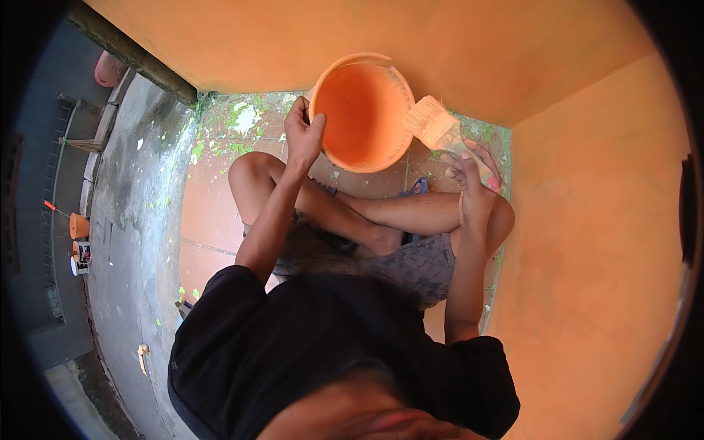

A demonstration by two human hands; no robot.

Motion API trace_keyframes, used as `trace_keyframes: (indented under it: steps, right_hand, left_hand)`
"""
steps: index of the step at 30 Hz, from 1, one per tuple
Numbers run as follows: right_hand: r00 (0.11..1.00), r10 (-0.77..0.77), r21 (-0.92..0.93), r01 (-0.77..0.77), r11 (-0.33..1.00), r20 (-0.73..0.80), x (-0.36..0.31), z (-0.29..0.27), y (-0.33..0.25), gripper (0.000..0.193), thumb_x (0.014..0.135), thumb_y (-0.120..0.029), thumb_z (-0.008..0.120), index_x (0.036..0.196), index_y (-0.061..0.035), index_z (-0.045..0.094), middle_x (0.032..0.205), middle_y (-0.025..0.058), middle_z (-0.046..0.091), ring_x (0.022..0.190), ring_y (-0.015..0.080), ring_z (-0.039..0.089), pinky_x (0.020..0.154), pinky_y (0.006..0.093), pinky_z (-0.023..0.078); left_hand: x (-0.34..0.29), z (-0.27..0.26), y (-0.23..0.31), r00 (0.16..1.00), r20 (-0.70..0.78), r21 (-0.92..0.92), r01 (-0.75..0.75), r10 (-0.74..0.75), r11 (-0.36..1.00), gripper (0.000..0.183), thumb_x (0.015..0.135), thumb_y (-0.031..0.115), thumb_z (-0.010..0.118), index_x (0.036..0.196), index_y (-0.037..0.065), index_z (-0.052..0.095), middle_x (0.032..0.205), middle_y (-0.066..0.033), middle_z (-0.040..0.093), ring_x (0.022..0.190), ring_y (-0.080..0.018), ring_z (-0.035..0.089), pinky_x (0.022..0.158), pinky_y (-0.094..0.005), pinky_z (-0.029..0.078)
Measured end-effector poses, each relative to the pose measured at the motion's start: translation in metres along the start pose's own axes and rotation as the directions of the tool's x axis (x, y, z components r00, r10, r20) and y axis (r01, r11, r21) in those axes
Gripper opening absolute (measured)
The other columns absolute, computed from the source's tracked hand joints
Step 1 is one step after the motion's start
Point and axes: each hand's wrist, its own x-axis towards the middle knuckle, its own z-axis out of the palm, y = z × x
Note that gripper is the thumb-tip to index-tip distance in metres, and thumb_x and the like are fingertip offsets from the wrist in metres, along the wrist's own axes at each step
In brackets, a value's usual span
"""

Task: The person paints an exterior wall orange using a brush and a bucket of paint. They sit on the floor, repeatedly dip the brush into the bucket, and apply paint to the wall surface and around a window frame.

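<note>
My left hand [304,136] is closed on the left side of the rim of an orange-coated bucket [407,94]. The bucket tips toward me, so its orange-coated inside shows. To its right, my right hand [477,180] grips a wide paintbrush [431,123] by its handle end. Its pale orange bristles point up and left, close beside the bucket's right edge. The brush's middle part is smeared, and fingers partly hide the handle.
Orange walls rise ahead [469,44] and at the right [601,242]. I sit cross-legged on a tiled floor [213,176] spotted with green and white. At the far left, a small orange bucket [79,226] and a white tub [78,266] stand past the grey concrete [136,257].
</note>
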Motion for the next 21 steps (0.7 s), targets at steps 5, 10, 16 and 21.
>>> trace_keyframes:
  steps: [5,10,16,21]
  right_hand:
    - [0.947,-0.099,-0.286,0.19,0.939,0.305,0.004,0.064,0.007,0.02,0.095,-0.008,0.065,0.112,0.0022,0.069,0.101,0.0164,0.073,0.09,0.0236,0.074,0.07,0.0291,0.058]
    - [0.786,-0.177,-0.535,0.548,0.642,0.592,0.028,0.11,0.02,0.021,0.089,-0.004,0.066,0.109,-0.0032,0.073,0.103,0.0185,0.073,0.095,0.0295,0.072,0.08,0.0353,0.057]
    - [0.792,-0.161,-0.635,0.577,0.514,0.589,0.041,0.133,0.044,0.022,0.078,0.006,0.06,0.095,-0.0022,0.071,0.079,0.0188,0.065,0.077,0.038,0.066,0.066,0.0454,0.052]
    - [0.787,-0.154,-0.604,0.568,0.559,0.598,0.033,0.134,0.066,0.015,0.075,0.003,0.061,0.085,-0.004,0.069,0.073,0.0172,0.063,0.072,0.0385,0.064,0.063,0.0462,0.05]
  left_hand:
    - [-0.027,-0.004,0.042,0.998,0.037,0.011,-0.042,0.042,0.999,0.016,0.081,-0.001,0.053,0.077,0.007,0.039,0.073,0.0048,0.036,0.067,-0.0042,0.035,0.059,-0.0215,0.031]
    - [-0.047,-0.007,0.056,0.986,0.116,0.056,-0.129,0.121,0.99,0.016,0.077,-0.002,0.05,0.076,0.007,0.037,0.076,0.0035,0.035,0.072,-0.0058,0.033,0.065,-0.0215,0.031]
    - [-0.061,-0.009,0.062,0.973,0.189,0.006,-0.137,0.133,0.991,0.016,0.073,0.001,0.051,0.075,0.005,0.036,0.077,0.0007,0.033,0.072,-0.0082,0.031,0.065,-0.0237,0.028]
    - [-0.062,-0.012,0.069,0.953,0.274,0.008,-0.134,0.126,0.991,0.012,0.074,0.002,0.05,0.077,0.005,0.038,0.081,0.0004,0.036,0.076,-0.0084,0.033,0.068,-0.0224,0.029]
